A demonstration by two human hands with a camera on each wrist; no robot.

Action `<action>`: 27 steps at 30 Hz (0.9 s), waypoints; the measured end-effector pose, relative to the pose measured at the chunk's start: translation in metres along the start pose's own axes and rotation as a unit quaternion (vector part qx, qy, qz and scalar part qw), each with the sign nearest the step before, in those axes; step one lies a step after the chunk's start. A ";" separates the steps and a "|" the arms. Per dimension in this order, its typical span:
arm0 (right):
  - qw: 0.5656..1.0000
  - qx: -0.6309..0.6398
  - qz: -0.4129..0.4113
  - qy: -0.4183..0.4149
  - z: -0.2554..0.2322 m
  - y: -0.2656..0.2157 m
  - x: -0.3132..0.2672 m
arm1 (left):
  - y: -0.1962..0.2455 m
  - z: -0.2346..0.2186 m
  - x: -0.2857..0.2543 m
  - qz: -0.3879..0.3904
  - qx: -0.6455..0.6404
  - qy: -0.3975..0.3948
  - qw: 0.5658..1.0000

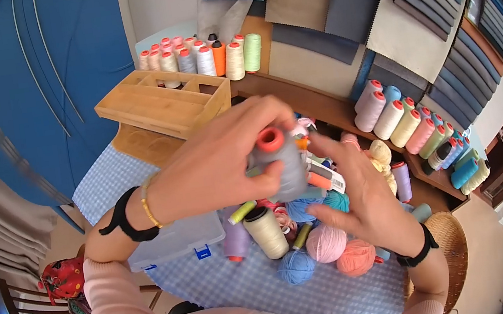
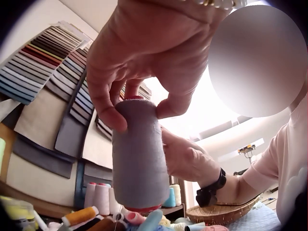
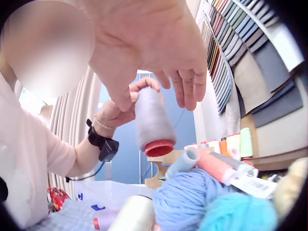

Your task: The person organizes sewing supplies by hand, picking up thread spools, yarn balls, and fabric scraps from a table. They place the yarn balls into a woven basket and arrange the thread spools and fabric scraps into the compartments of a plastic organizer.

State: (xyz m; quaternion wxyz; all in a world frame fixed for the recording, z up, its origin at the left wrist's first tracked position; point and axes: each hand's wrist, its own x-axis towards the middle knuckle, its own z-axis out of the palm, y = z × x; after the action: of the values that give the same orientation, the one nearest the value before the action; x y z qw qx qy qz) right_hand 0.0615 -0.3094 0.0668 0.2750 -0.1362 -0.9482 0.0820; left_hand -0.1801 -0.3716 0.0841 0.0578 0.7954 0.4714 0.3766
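Note:
A grey cone of sewing thread (image 1: 290, 174) with a red core is held up over the pile of yarn and thread. My left hand (image 1: 217, 161) grips it around its narrow top, thumb on one side and fingers on the other, as the left wrist view shows on the cone (image 2: 139, 159). To the right of the cone is my right hand (image 1: 374, 195), fingers extended and thumb apart, holding nothing. Below lie a cream thread cone (image 1: 267, 234), a purple cone (image 1: 234, 235), and pink (image 1: 326, 243), coral (image 1: 355, 257) and blue yarn balls (image 1: 296, 267).
A wooden organizer (image 1: 162, 105) stands at the back left, with several thread cones behind it. A clear plastic box (image 1: 177, 243) lies at the left of the checkered tablecloth (image 1: 219, 294). More cones line a brown shelf (image 1: 335, 117); a woven basket (image 1: 450, 245) sits at the right.

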 end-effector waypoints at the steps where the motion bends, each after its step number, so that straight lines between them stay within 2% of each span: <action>1: 0.997 0.064 0.026 0.035 0.003 0.000 0.007 | 0.004 0.002 0.008 -0.001 0.001 0.001 1.000; 3: 0.996 0.067 0.052 0.031 0.004 0.004 0.018 | 0.010 0.003 0.022 0.043 -0.055 0.023 0.997; 5: 0.985 0.103 0.118 0.075 0.003 0.009 0.029 | 0.015 0.001 0.030 0.029 -0.042 -0.001 0.999; 6: 0.992 0.052 0.055 0.102 0.002 0.018 0.033 | 0.009 0.006 0.033 0.033 -0.079 0.034 0.996; 7: 0.987 0.084 0.084 0.110 0.000 0.028 0.033 | 0.002 0.012 0.037 0.038 -0.117 0.068 0.990; 9: 0.959 0.191 0.168 0.128 -0.006 0.056 0.037 | -0.022 0.017 0.038 0.023 -0.170 0.068 0.983; 11: 0.951 0.169 0.153 0.208 -0.010 0.094 0.044 | -0.049 0.018 0.030 -0.005 -0.041 0.010 0.999; 13: 0.951 0.083 0.221 0.201 -0.015 0.134 0.046 | -0.069 0.017 0.019 -0.093 0.092 -0.104 0.986; 14: 0.951 0.080 0.221 0.203 -0.012 0.147 0.047 | -0.085 0.022 0.009 -0.090 0.092 -0.104 0.986; 16: 0.955 0.018 0.221 0.199 -0.003 0.170 0.051 | -0.115 0.039 -0.009 -0.050 0.275 -0.117 0.953; 19: 0.951 -0.032 0.228 0.207 0.019 0.207 0.056 | -0.127 0.052 -0.022 -0.090 0.290 -0.159 0.939; 21: 0.951 -0.007 0.241 0.194 0.029 0.228 0.060 | -0.126 0.050 -0.023 -0.091 0.278 -0.182 0.939; 23: 0.933 -0.035 0.307 0.182 0.037 0.241 0.064 | -0.122 0.048 -0.021 -0.092 0.265 -0.203 0.938; 25: 0.930 -0.017 0.320 0.178 0.039 0.252 0.068 | -0.116 0.047 -0.020 -0.111 0.258 -0.260 0.924; 27: 0.927 -0.002 0.335 0.170 0.040 0.254 0.070 | -0.116 0.048 -0.021 -0.108 0.254 -0.255 0.927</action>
State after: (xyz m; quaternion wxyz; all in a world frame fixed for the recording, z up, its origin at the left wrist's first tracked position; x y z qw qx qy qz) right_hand 0.0376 -0.0498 0.0098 0.3887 -0.4586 -0.7862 0.1432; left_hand -0.2365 -0.3117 -0.0129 0.0124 0.7970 0.6036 0.0201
